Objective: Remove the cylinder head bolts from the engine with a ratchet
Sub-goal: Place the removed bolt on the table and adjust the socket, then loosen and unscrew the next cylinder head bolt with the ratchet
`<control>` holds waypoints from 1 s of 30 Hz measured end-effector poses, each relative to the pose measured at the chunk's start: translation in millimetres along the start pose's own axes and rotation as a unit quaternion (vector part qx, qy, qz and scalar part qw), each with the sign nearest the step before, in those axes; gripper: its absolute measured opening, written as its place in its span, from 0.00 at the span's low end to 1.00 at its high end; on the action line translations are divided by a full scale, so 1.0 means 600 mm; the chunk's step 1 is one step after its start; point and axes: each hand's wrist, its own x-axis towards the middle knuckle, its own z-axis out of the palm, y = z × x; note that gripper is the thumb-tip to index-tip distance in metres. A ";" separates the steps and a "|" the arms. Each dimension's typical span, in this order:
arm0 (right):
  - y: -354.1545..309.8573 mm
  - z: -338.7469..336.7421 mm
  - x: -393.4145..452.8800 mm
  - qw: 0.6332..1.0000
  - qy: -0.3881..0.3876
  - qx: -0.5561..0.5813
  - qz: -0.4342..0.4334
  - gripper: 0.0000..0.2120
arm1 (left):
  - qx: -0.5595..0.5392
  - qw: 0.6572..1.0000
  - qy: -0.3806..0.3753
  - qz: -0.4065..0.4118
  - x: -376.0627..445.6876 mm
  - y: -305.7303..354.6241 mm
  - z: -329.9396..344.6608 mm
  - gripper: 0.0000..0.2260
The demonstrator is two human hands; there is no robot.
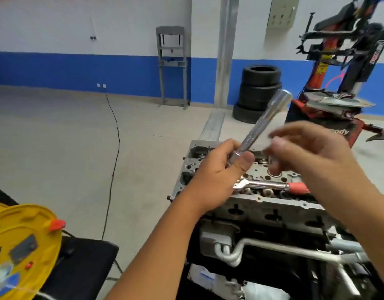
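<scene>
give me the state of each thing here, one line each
socket extension: lifted, tilted, gripped at its lower end by left hand
right hand: blurred, empty, fingers loosely curled beside the extension
ratchet: lying flat on the cylinder head, unheld
cylinder head: on the engine
tyres: stacked

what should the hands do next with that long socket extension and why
Probably bring the right hand down to pick up the ratchet, then fit the socket extension to it. The left hand grips the extension by its lower end, angled up in the air, joined to nothing. The ratchet lies loose on the cylinder head, and the blurred right hand looks empty.
</scene>
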 end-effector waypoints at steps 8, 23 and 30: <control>0.093 -0.023 0.022 0.844 -0.239 -0.479 0.034 0.13 | -0.117 0.972 0.204 0.005 0.082 -0.028 -0.115 0.11; 0.072 -0.074 0.029 0.989 -0.021 0.020 0.146 0.34 | -0.081 0.937 0.336 0.045 0.201 -0.094 -0.123 0.13; 0.058 -0.005 0.068 0.970 -0.144 0.041 0.190 0.31 | -0.122 0.939 0.316 0.060 0.192 -0.101 -0.116 0.15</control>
